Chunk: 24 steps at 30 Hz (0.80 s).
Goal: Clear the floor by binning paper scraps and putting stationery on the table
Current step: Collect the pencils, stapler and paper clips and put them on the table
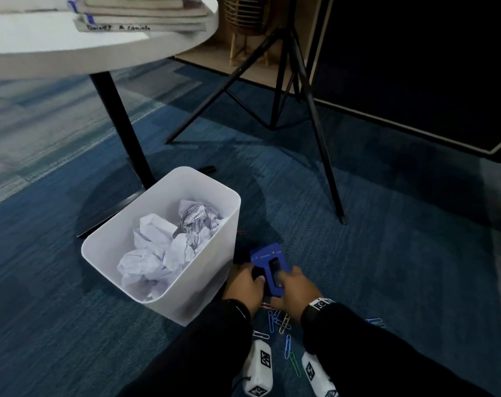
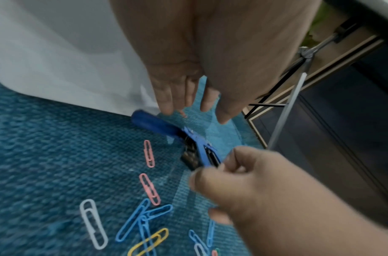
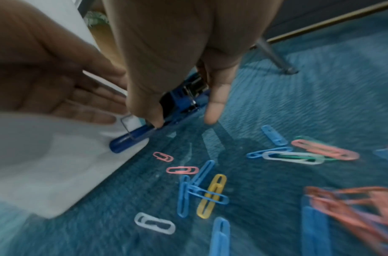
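A blue stapler (image 1: 268,259) lies on the blue carpet against the right side of the white bin (image 1: 235,202). My right hand (image 1: 295,287) pinches its rear end between thumb and fingers (image 3: 215,110). My left hand (image 1: 243,285) reaches in beside it with straight fingers (image 2: 166,102) and holds nothing; its palm (image 3: 57,78) faces the bin wall (image 2: 57,52). Crumpled paper (image 1: 163,253) fills the bin. Several coloured paper clips (image 1: 283,325) lie scattered on the carpet just behind both hands, seen close in the wrist views (image 2: 145,220) (image 3: 202,192).
The white round table (image 1: 71,50) with stacked notebooks stands at the far left, its black leg (image 1: 123,127) behind the bin. A black tripod (image 1: 326,167) stands to the right. A black marker (image 1: 206,169) lies beyond the bin, and a red clip (image 1: 240,232) beside it.
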Each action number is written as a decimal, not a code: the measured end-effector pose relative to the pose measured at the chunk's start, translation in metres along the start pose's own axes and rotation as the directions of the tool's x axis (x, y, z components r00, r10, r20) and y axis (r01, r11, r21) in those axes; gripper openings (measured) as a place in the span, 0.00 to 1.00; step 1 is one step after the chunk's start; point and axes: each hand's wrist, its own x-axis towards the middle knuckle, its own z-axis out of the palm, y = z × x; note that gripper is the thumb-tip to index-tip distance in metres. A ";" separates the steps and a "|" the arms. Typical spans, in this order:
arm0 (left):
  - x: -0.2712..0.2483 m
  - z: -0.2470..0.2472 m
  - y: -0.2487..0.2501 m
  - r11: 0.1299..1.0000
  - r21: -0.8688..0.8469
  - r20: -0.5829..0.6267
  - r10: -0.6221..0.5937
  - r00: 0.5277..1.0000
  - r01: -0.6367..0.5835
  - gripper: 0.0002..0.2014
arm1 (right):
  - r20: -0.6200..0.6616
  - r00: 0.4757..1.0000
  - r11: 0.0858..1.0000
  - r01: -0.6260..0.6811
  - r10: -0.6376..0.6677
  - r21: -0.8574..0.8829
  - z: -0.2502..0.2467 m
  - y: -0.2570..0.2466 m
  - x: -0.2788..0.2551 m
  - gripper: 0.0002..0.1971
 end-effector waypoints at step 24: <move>-0.110 -0.113 0.099 0.986 0.087 -0.381 0.163 0.910 -0.140 0.41 | -0.640 0.745 0.949 0.305 -0.190 0.074 -0.099 -0.078 -0.158 0.18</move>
